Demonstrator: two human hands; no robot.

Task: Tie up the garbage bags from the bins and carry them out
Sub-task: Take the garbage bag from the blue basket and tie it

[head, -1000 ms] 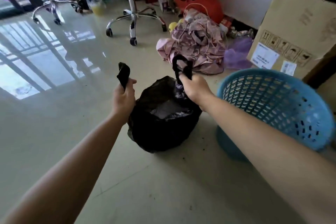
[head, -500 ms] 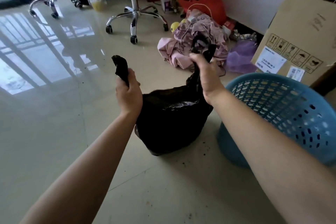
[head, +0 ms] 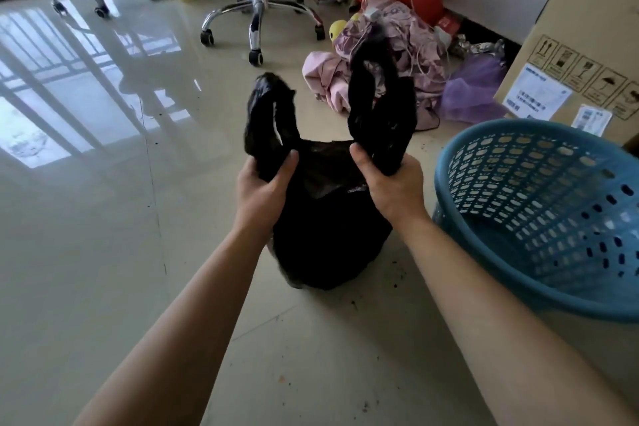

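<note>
Both hands are curled tight on the black garbage bag (head: 328, 235). The left hand (head: 262, 190) grips the left handle loop (head: 269, 114) and the right hand (head: 394, 183) grips the right handle loop (head: 380, 104), with both loops standing up above the fists. A glossy tiled floor (head: 103, 252) carries everything. At the right stands a cardboard box (head: 587, 28), with a blue perforated bin (head: 553, 218) in front of it, just beside the bag. The bag sits on the floor between the forearms. Behind it lies a pink cloth heap (head: 397, 45), and farther back a chrome chair base (head: 257, 7).
</note>
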